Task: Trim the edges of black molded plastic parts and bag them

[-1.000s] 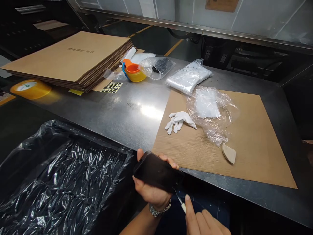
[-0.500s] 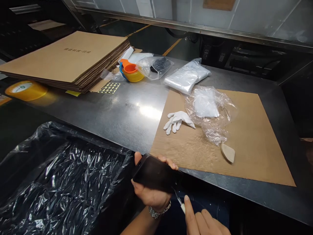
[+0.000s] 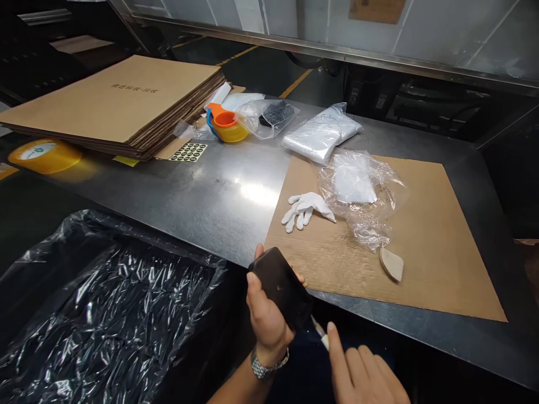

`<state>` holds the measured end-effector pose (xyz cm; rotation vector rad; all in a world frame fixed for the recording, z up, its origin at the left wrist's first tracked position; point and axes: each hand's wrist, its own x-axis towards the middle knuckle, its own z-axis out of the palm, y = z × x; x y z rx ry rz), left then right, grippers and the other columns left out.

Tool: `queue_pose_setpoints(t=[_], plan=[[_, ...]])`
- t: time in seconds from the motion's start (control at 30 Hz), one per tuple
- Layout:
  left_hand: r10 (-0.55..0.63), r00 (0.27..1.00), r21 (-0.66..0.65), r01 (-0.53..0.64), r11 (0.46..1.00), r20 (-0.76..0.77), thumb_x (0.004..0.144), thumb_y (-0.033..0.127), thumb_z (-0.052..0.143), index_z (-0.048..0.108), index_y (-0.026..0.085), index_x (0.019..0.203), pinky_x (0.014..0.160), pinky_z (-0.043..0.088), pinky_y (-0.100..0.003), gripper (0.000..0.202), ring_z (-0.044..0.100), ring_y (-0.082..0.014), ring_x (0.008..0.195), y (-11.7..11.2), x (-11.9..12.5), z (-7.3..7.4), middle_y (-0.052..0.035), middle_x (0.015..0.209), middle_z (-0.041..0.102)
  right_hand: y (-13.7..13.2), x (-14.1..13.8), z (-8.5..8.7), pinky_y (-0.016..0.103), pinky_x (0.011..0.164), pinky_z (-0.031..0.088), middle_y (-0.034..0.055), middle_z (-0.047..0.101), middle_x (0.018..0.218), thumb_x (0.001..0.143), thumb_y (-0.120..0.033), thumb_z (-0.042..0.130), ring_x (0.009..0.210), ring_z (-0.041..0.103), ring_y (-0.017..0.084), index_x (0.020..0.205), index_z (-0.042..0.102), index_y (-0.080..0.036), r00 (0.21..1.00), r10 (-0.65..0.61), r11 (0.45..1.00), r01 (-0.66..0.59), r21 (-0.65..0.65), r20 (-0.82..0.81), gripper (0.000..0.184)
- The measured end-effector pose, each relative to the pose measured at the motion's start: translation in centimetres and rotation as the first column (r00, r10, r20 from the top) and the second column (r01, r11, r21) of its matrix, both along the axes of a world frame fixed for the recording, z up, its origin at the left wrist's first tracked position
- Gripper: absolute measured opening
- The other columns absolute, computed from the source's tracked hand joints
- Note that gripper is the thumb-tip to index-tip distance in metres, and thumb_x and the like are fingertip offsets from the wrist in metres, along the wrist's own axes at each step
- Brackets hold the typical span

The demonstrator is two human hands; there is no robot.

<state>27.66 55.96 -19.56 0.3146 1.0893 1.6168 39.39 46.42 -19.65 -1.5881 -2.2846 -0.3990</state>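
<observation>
My left hand (image 3: 266, 320) is wrapped round a flat black rounded piece (image 3: 281, 287), held tilted just off the near edge of the steel table (image 3: 219, 185). A metal watch sits on that wrist. My right hand (image 3: 362, 373) is closed on a small white-handled blade tool (image 3: 320, 334), index finger laid along it, its tip at the lower right corner of the black piece. A sheet of brown cardboard (image 3: 425, 235) lies right behind the hands.
On the cardboard lie a white glove (image 3: 306, 209), a crumpled clear bag (image 3: 362, 193) and a beige wedge-shaped piece (image 3: 391, 264). Further back: a bag of white items (image 3: 320, 134), orange-and-yellow cups (image 3: 226, 124), a sticker sheet (image 3: 189, 151), stacked cardboard (image 3: 122, 101), a yellow tape roll (image 3: 44, 154). A black-plastic-lined bin (image 3: 101, 314) stands left.
My left hand has turned the black piece from lying nearly flat and wide to a steeper, narrower tilt and shifted it slightly right. The right hand with the tool followed slightly right.
</observation>
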Motion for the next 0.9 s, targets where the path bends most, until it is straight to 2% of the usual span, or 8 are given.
queue_pose_setpoints(t=[0.07, 0.13, 0.2, 0.3, 0.43, 0.57, 0.9], plan=[[-0.071, 0.995, -0.044, 0.075, 0.996, 0.074, 0.088, 0.051, 0.035, 0.039, 0.032, 0.134, 0.051, 0.05, -0.027, 0.05, 0.058, -0.0155, 0.055, 0.2, -0.4, 0.1, -0.0011, 0.07, 0.062, 0.2, 0.9, -0.6, 0.023, 0.045, 0.038, -0.0005, 0.049, 0.054, 0.09, -0.011, 0.039, 0.048, 0.051, 0.011, 0.107, 0.062, -0.008, 0.995, 0.0, 0.997, -0.008, -0.074, -0.103, 0.029], [-0.157, 0.975, -0.069, 0.169, 0.983, 0.154, 0.089, 0.049, 0.034, 0.038, 0.031, 0.135, 0.05, 0.05, -0.027, 0.049, 0.058, -0.0152, 0.054, 0.4, -0.7, 0.4, -0.0013, 0.071, 0.061, 0.5, 1.8, -1.0, 0.021, 0.044, 0.04, 0.0026, 0.053, 0.063, 0.093, -0.016, 0.034, 0.053, 0.054, 0.011, 0.112, 0.058, -0.007, 0.973, 0.003, 0.977, -0.052, -0.206, -0.231, 0.031], [-0.233, 0.951, -0.08, 0.254, 0.964, 0.205, 0.09, 0.046, 0.033, 0.038, 0.031, 0.135, 0.049, 0.049, -0.027, 0.048, 0.058, -0.0151, 0.053, 0.5, -0.9, 0.7, -0.0016, 0.072, 0.061, 0.6, 2.3, -1.0, 0.018, 0.042, 0.04, 0.0044, 0.055, 0.07, 0.094, -0.015, 0.03, 0.056, 0.056, 0.01, 0.119, 0.052, -0.006, 0.953, 0.007, 0.952, -0.099, -0.288, -0.304, 0.035], [-0.284, 0.932, -0.075, 0.307, 0.949, 0.223, 0.091, 0.045, 0.03, 0.038, 0.032, 0.134, 0.048, 0.048, -0.026, 0.046, 0.057, -0.0149, 0.053, 0.5, -0.9, 0.9, -0.0017, 0.071, 0.06, 0.6, 2.5, -0.7, 0.019, 0.044, 0.039, 0.0009, 0.051, 0.064, 0.095, -0.018, 0.035, 0.051, 0.053, 0.009, 0.125, 0.049, -0.006, 0.971, 0.047, 0.973, -0.098, -0.211, -0.236, 0.035], [-0.305, 0.926, -0.047, 0.323, 0.945, 0.221, 0.091, 0.045, 0.029, 0.039, 0.032, 0.133, 0.049, 0.049, -0.026, 0.045, 0.057, -0.0147, 0.053, 0.3, -0.7, 0.9, -0.0017, 0.072, 0.059, 0.5, 2.2, -0.3, 0.021, 0.043, 0.034, -0.0023, 0.047, 0.056, 0.095, -0.024, 0.04, 0.046, 0.047, 0.008, 0.115, 0.058, -0.01, 0.987, 0.08, 0.988, -0.098, -0.123, -0.142, 0.031], [-0.32, 0.923, -0.023, 0.332, 0.943, 0.214, 0.09, 0.046, 0.03, 0.038, 0.031, 0.134, 0.05, 0.049, -0.027, 0.047, 0.057, -0.015, 0.053, 0.2, -0.7, 0.9, -0.002, 0.073, 0.059, 0.3, 2.1, -0.3, 0.021, 0.043, 0.033, -0.0029, 0.046, 0.055, 0.095, -0.023, 0.04, 0.045, 0.046, 0.007, 0.11, 0.061, -0.012, 0.989, 0.078, 0.987, -0.094, -0.13, -0.124, 0.029], [-0.338, 0.922, -0.013, 0.346, 0.938, 0.187, 0.089, 0.048, 0.032, 0.033, 0.03, 0.137, 0.05, 0.049, -0.028, 0.05, 0.057, -0.0157, 0.053, 0.0, -0.5, 0.7, -0.0019, 0.073, 0.06, 0.2, 2.7, -0.5, 0.021, 0.041, 0.031, -0.0038, 0.047, 0.056, 0.096, -0.025, 0.037, 0.045, 0.047, 0.007, 0.112, 0.06, -0.014, 0.988, 0.094, 0.974, -0.117, -0.192, -0.124, 0.03]])
